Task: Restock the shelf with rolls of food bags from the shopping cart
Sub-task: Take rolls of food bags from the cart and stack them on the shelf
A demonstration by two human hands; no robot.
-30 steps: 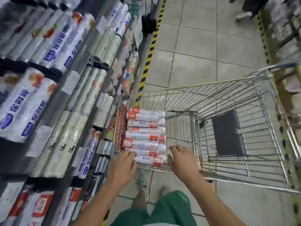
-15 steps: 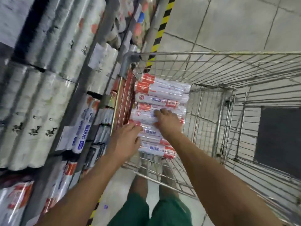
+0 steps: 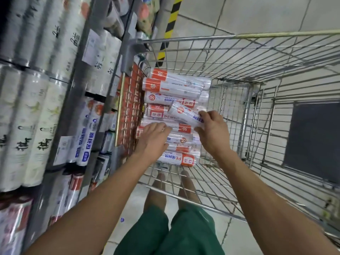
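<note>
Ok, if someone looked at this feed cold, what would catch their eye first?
First, the stack of red-and-white rolls, packed against the shelf-side wall of the wire shopping cart. The right hand grips one tilted roll lying askew across the stack, while the left hand rests on the rolls beside it. On the left, the shelf is crowded with pale wrapped rolls.

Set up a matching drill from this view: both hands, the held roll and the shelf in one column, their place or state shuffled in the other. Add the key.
1 left hand
2 right hand
3 held roll
4 shelf

A slants across the stack
B left of the shopping cart
C grips a roll's end
D lies on the stacked rolls

Pairs: 1-D, 2-C, 3-A, 4-B
</note>
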